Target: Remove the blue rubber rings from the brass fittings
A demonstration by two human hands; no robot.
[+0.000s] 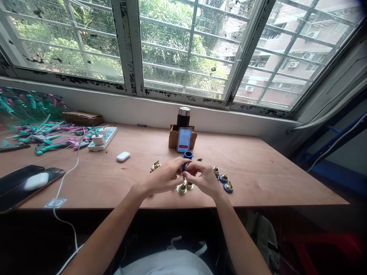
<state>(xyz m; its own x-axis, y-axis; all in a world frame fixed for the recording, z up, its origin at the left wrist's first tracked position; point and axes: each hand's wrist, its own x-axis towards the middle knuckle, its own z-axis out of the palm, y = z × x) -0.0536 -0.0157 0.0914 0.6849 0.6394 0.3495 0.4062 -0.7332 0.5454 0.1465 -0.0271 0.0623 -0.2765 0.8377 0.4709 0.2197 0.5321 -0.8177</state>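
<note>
Above the table's front half, my left hand [164, 175] and my right hand [202, 176] meet with their fingers closed on one small blue ring [185, 166]. A gold-coloured edge shows at this ring; the rest is hidden by the fingers. Right behind it stands a blue tube-like piece [188, 154], open at the top. Several gold-coloured metal fittings [181, 188] lie on the table under and beside my hands, some partly covered by them. To the right of my right hand are several fittings with blue rings around their bases [228, 186].
A phone [184, 140] leans on a cardboard box [173, 137] holding a black bottle [183, 118]. Leftward lie a white earbud case [123, 156], a power strip [107, 138], many teal-and-pink pliers [47, 147], dark phones [31, 185] and a white cable [64, 179].
</note>
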